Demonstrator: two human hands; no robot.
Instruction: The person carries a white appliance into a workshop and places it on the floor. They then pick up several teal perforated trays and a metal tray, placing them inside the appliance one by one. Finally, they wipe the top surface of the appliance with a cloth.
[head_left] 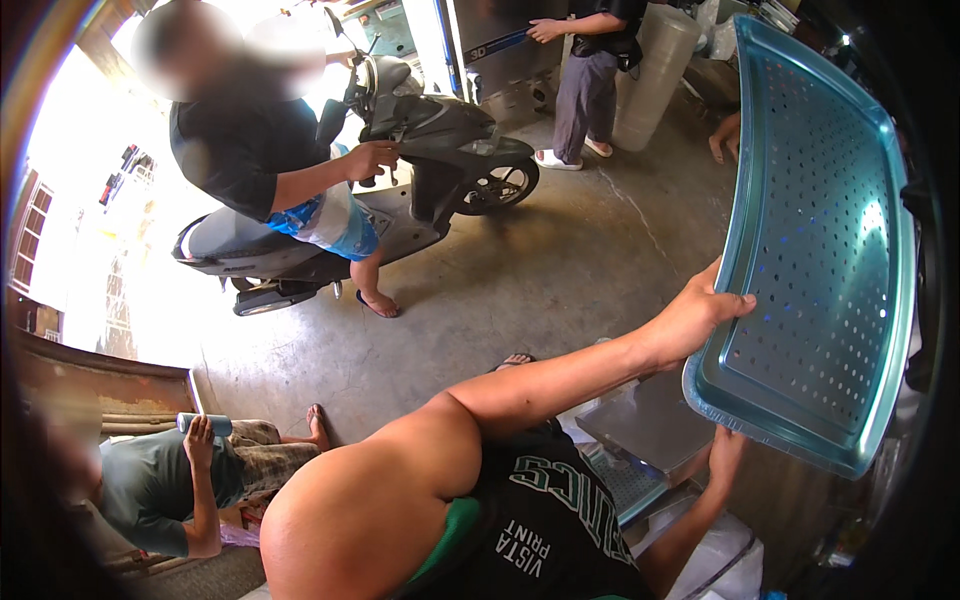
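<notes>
The right hand [722, 452] grips the lower edge of a perforated blue-tinted metal tray [830, 250] from beneath, fingers mostly hidden behind the rim; the left hand [697, 312] presses on the tray's left edge, thumb over the rim, fingers spread along it; the tray stands tilted up on the right, above a stack of similar trays [640, 440]; lower left, a seated person lifts a can [205, 424]; farther off, someone stands beside a grey scooter [420, 150] on the concrete floor [560, 270].
</notes>
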